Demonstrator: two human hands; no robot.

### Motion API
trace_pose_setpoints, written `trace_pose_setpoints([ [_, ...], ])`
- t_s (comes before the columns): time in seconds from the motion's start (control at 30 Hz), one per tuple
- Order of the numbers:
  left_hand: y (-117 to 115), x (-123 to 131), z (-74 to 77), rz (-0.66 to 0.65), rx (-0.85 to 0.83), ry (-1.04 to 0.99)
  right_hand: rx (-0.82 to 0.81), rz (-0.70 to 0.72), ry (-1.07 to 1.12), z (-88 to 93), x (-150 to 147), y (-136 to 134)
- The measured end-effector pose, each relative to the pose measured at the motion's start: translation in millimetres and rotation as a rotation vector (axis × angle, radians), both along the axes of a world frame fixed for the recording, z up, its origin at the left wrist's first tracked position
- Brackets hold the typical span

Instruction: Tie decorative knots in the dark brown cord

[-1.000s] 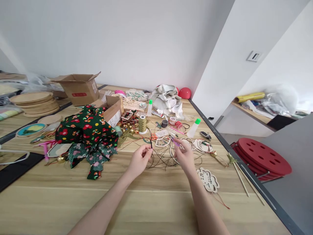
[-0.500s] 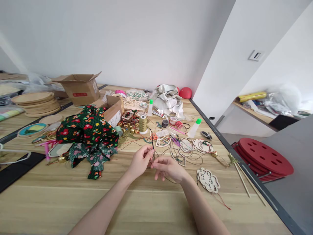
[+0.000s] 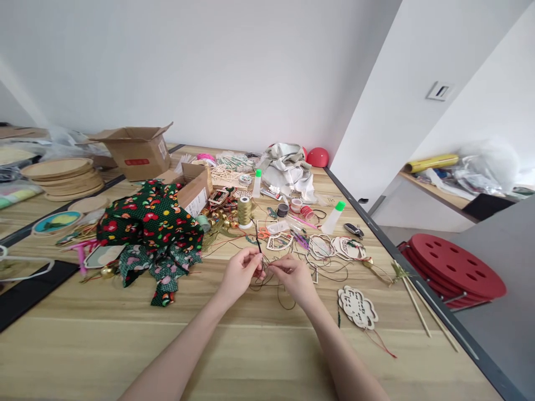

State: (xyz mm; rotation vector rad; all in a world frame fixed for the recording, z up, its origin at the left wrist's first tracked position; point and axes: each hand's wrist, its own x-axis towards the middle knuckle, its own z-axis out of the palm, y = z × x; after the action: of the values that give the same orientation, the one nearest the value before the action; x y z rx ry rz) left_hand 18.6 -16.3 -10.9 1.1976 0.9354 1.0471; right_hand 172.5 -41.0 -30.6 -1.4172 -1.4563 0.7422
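Thin dark cord (image 3: 286, 303) runs between my two hands and hangs in a loose loop below them. My left hand (image 3: 242, 273) pinches it, with a thicker dark braided stretch standing up above the fingertips. Just to the right, my right hand (image 3: 296, 279) pinches a strand between thumb and forefinger. Past my fingers lie an openwork wooden piece (image 3: 279, 241), orange-handled scissors (image 3: 263, 234) partly covered, and a spool of gold thread (image 3: 244, 213) standing upright. More dark strands trail over the table to the right.
Dark patterned fabric (image 3: 154, 223) lies left, by a small open carton (image 3: 194, 189). Right are a glue bottle (image 3: 333, 217), a car key (image 3: 354, 230), a cloud-shaped wooden plaque (image 3: 358, 307) and thin sticks (image 3: 418, 306). Red stools (image 3: 457, 264) stand beyond the table edge.
My right hand has turned, its fingers now pinched on a strand slightly higher and to the right of my left fingertips. A cord loop now hangs below. My left hand has barely moved.
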Motion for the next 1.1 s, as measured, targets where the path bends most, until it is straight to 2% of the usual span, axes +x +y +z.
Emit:
trace_pose_setpoints([
  [0.2,-5,0,4.6,-0.085,-0.107,0.001,-0.149,-0.024,0.335,0.4,-7,0],
  [0.33,-6,1,4.6,-0.088,-0.061,0.058,-0.219,-0.031,0.519,2.1,-11,-2],
  [0.5,-3,0,0.5,-0.033,0.009,0.148,-0.308,0.043,0.743,2.6,-14,-3],
  [0.67,1,-2,-4.8,0.055,0.089,0.202,-0.343,0.083,0.821,4.0,-14,-4],
  [0.8,2,-2,-6.5,0.04,0.081,0.224,-0.355,0.086,0.835,5.3,-14,-4],
  [0.9,1,-2,-5.2,0.083,0.095,0.255,-0.363,0.076,0.838,4.9,-13,-4],
  [0.97,0,-3,-3.8,0.109,0.154,0.293,-0.372,0.074,0.841,4.6,-13,-4],
  [1.1,-1,-6,-2.6,0.068,0.335,0.447,-0.379,0.073,0.85,4.3,-12,-4],
])
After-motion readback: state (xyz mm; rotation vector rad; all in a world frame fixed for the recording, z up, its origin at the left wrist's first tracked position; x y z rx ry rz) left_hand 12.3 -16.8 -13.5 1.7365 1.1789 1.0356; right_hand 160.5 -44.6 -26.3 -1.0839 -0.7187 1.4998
